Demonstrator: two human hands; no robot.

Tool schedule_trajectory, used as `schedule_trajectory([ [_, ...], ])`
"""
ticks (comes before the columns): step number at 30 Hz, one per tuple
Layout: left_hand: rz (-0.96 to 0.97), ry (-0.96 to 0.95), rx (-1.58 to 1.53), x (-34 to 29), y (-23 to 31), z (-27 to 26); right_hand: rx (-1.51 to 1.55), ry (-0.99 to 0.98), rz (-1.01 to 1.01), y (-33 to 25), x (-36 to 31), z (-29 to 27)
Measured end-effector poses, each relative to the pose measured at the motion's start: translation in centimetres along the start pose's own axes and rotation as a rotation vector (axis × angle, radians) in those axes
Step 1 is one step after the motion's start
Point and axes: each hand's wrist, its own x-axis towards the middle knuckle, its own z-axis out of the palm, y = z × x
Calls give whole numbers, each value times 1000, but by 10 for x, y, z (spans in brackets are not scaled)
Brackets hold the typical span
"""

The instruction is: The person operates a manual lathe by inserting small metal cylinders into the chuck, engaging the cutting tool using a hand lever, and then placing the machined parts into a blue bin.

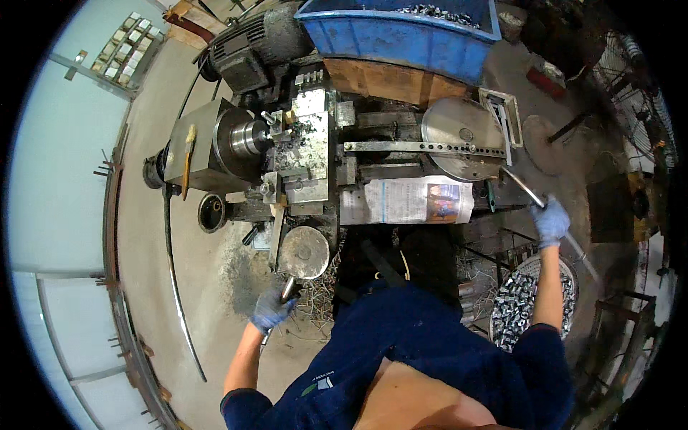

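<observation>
My left hand [271,311], in a blue-grey glove, is closed around a metal lever [288,288] that slants down from a round metal disc [304,252] at the near side of the lathe [299,147]. Out to the right, my gloved right hand [550,222] grips a long metal bar [521,186]. That bar runs up to a large round plate [462,129], across which lies a flat strip with a row of holes [401,147]. At the lathe's left, a shiny chuck [247,136] faces the chip-covered slide; whether it holds a workpiece I cannot tell.
A printed newspaper sheet [405,201] lies before me. Behind the lathe stand a blue bin [398,39] of metal parts and a motor [261,46]. A brush [188,161] rests on the headstock. At right is a basket [570,276] of small metal pieces.
</observation>
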Motion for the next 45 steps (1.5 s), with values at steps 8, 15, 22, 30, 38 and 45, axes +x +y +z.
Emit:
schedule_trajectory([
  [8,17,88,-19,10,-32,23,-93,4,57,-50,152,2],
  [15,-7,-3,-683,2,-21,-20,-183,183,-253,-79,116,21],
  [22,-209,475,39,89,-177,-54,91,-90,-63,-58,-8,30],
  [30,-361,292,452,180,-196,-53,376,-161,61,-50,-53,26],
  [38,-393,294,319,187,-213,-27,584,-137,18,-57,-41,-19],
  [45,-413,376,282,152,-232,-21,891,-12,-435,-176,11,-137],
])
